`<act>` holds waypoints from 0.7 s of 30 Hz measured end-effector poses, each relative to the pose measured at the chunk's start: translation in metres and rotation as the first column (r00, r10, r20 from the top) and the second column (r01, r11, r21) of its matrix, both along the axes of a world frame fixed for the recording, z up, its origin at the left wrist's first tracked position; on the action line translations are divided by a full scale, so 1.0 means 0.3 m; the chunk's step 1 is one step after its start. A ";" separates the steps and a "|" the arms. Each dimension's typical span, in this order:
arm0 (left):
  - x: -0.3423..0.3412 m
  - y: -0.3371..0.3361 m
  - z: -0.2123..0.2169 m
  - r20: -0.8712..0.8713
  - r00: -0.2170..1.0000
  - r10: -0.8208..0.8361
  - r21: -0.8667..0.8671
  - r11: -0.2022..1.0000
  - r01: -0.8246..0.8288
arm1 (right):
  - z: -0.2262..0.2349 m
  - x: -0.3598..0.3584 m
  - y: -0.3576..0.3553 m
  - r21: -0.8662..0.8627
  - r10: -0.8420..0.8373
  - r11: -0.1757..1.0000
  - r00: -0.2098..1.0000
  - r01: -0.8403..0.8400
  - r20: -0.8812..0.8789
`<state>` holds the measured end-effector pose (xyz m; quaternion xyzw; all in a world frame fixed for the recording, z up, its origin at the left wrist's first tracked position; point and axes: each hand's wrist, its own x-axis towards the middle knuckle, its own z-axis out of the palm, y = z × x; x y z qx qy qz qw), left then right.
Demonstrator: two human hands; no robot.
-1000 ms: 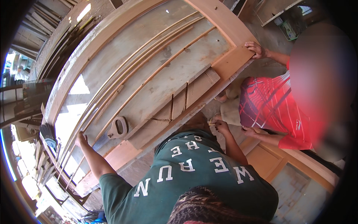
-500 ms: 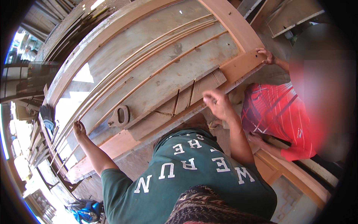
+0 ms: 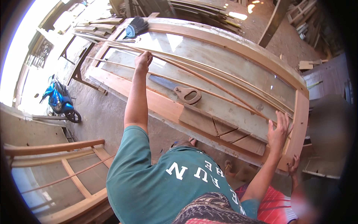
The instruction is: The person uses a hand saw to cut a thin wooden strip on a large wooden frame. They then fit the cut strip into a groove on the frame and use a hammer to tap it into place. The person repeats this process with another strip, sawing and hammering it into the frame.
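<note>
A big wooden door frame point(image 3: 238, 44) lies flat on a work surface, with several long thin wooden strips point(image 3: 223, 87) running along it. My left hand point(image 3: 143, 60) reaches far out and is closed around the strips near their left end. At the strips' right end, my right hand point(image 3: 278, 130) lies flat with fingers spread, beside the frame's right rail point(image 3: 300, 123). A hand saw point(image 3: 179, 91) rests between my arms on the panel. Flat wood offcuts point(image 3: 220, 128) sit on the near rail.
Another person in a red shirt point(image 3: 274, 209) stands at the lower right, one hand point(image 3: 294, 164) on the frame's corner. A dark brush point(image 3: 136, 26) lies at the far left end. A blue motorbike point(image 3: 59, 99) stands left; a second wooden frame point(image 3: 56, 164) lies lower left.
My left hand moved from the frame's near edge out onto the thin strips and closed on them. My right hand went to the strips' right end. The view swung around.
</note>
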<state>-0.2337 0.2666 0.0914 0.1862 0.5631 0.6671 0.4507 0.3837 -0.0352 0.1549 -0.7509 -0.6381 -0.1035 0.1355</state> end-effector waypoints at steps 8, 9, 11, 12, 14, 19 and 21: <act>-0.160 -0.072 0.099 -0.005 0.999 0.044 0.048 0.998 -0.043 | -0.025 -0.095 -0.151 0.096 0.253 0.968 0.892 -0.234 -0.375; -0.192 -0.067 0.104 -0.001 0.999 0.047 0.062 0.997 -0.047 | -0.022 -0.122 -0.177 0.131 0.285 0.958 0.883 -0.254 -0.373; -0.366 -0.080 0.101 -0.020 0.998 -0.062 0.136 0.989 0.064 | -0.024 -0.168 -0.214 0.120 0.340 0.939 0.820 -0.322 -0.460; -0.327 -0.082 0.115 -0.033 0.999 -0.024 0.174 0.984 0.030 | -0.028 -0.179 -0.244 0.094 0.326 0.942 0.809 -0.323 -0.489; -0.424 -0.107 0.136 0.155 0.985 -0.075 0.229 0.973 0.038 | -0.045 -0.198 -0.278 0.078 0.296 0.949 0.780 -0.304 -0.551; -0.430 -0.236 0.096 0.076 0.987 -0.144 0.186 0.974 0.128 | -0.106 -0.177 -0.323 0.076 0.249 0.962 0.728 -0.262 -0.639; -0.416 -0.274 0.006 0.055 0.980 -0.191 0.108 0.977 0.184 | -0.129 -0.143 -0.327 0.044 0.208 0.969 0.714 -0.241 -0.668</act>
